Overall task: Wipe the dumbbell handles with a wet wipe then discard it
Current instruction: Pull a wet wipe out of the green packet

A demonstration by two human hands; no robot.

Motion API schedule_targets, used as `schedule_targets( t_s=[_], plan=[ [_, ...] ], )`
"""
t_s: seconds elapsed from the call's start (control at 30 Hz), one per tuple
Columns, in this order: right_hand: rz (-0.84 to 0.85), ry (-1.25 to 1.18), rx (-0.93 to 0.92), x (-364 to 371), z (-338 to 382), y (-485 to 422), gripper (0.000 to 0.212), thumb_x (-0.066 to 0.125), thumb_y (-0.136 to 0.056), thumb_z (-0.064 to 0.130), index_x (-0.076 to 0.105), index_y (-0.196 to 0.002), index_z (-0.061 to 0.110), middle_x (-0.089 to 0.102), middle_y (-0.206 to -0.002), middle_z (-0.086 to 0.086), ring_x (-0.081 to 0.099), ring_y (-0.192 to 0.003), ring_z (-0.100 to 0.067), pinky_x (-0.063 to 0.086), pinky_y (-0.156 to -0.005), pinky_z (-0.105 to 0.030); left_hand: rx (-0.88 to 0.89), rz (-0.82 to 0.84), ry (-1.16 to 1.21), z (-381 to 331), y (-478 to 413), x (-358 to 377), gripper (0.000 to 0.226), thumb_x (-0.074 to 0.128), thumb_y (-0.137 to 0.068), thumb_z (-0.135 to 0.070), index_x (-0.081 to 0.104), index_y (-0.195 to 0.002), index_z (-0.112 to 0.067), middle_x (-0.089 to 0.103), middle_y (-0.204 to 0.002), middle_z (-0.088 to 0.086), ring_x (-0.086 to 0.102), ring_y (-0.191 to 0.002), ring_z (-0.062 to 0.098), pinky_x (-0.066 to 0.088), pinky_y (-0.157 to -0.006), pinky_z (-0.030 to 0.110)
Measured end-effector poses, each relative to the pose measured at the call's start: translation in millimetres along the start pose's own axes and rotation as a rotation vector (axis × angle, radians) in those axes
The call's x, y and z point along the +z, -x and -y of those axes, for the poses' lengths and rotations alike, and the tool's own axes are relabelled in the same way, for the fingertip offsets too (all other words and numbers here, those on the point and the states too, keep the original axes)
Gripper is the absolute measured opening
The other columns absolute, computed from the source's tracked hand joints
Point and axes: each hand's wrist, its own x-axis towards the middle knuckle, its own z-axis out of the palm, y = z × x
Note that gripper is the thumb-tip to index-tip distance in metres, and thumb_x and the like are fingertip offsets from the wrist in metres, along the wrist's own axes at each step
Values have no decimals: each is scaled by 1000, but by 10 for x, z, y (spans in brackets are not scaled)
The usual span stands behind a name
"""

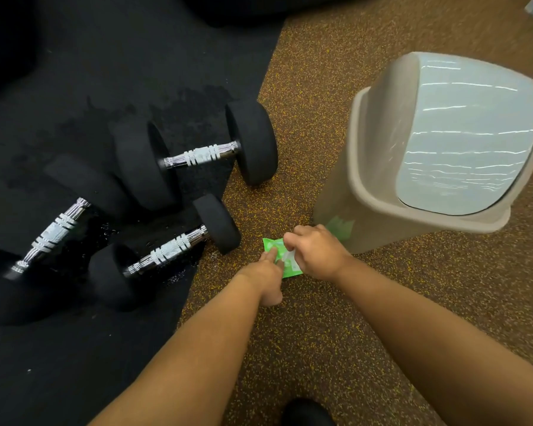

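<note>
Three black dumbbells with knurled chrome handles lie on a black mat: one at the back (201, 155), one in front (170, 253), one at the left (51, 235). A green wet-wipe pack (274, 247) lies on the speckled brown floor just right of the mat's edge. My left hand (266, 279) presses on the pack with straight fingers. My right hand (316, 252) pinches something white at the pack's opening, either the flap or a wipe; I cannot tell which.
A beige bin (373, 186) with a pale swing lid (468, 133) stands right beside the pack, to its right. Wet patches show on the black mat (74, 87) around the dumbbells. A dark shoe tip (306, 412) is at the bottom edge.
</note>
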Motion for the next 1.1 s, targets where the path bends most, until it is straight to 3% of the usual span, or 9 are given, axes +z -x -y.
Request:
schedule_targets(
  t_s=[0.13, 0.33, 0.47, 0.67, 0.77, 0.87, 1.0, 1.1],
  plan=[
    [-28, -83, 17, 7, -24, -6, 17, 53, -80, 5, 59, -95, 9, 58, -95, -12, 58, -83, -36, 42, -75, -38, 13, -4, 1, 7, 22, -18, 77, 52, -88, -19, 8, -151, -10, -14, -158, 11, 10, -146, 28, 29, -112, 42],
    [20, -224, 36, -7, 2, -39, 42, 55, -82, 5, 58, -123, 9, 60, -107, -14, 61, -95, -32, 50, -85, -38, 26, -4, -4, 21, 38, -19, 77, 53, -88, -19, 9, -151, -10, -15, -158, 10, 19, -143, 31, 32, -110, 42],
    [24, -201, 27, 17, 43, -74, 24, 54, -87, 7, 66, -108, 3, 53, -99, -15, 59, -88, -32, 49, -82, -38, 34, -3, 5, 37, 37, -17, 77, 54, -87, -18, 11, -150, -10, -15, -158, 9, 19, -143, 31, 33, -109, 42],
    [-72, -248, 2, 18, 75, -64, 11, 54, -88, 6, 61, -95, 5, 48, -98, -14, 55, -79, -31, 48, -72, -38, 41, 4, 7, 64, 33, -7, 78, 56, -86, -20, 12, -150, -14, -11, -159, 8, 23, -142, 31, 35, -107, 42],
    [-123, -301, 16, -18, 100, -77, 9, 52, -89, 7, 58, -95, 7, 51, -96, -10, 54, -78, -25, 46, -73, -35, 40, -1, -2, 80, 14, 10, 75, 55, -85, -21, 16, -149, -14, -3, -158, 11, 30, -138, 32, 39, -106, 43],
    [-158, -396, 71, -38, 128, -98, 10, 48, -90, 5, 56, -95, 7, 54, -91, -6, 48, -78, -16, 42, -74, -33, 50, 2, 21, 109, -5, 35, 78, 54, -86, -22, 11, -151, -15, -8, -159, 7, 24, -141, 31, 35, -110, 43],
    [-230, -502, 144, -31, 144, -148, 14, 44, -91, 2, 57, -93, 8, 57, -90, -8, 53, -81, -20, 42, -74, -30, 64, -54, 126, 149, 19, 26, 79, 54, -89, -27, 7, -151, -14, -8, -159, 6, 13, -145, 27, 24, -114, 38],
    [-291, -580, 217, -74, 159, -203, 18, 44, -90, -1, 59, -93, 8, 59, -91, -9, 55, -83, -20, 44, -75, -30, 66, -147, 236, 174, 53, 4, 71, 51, -92, -30, 14, -150, -11, 2, -159, 10, 16, -145, 27, 23, -114, 35]
  ],
)
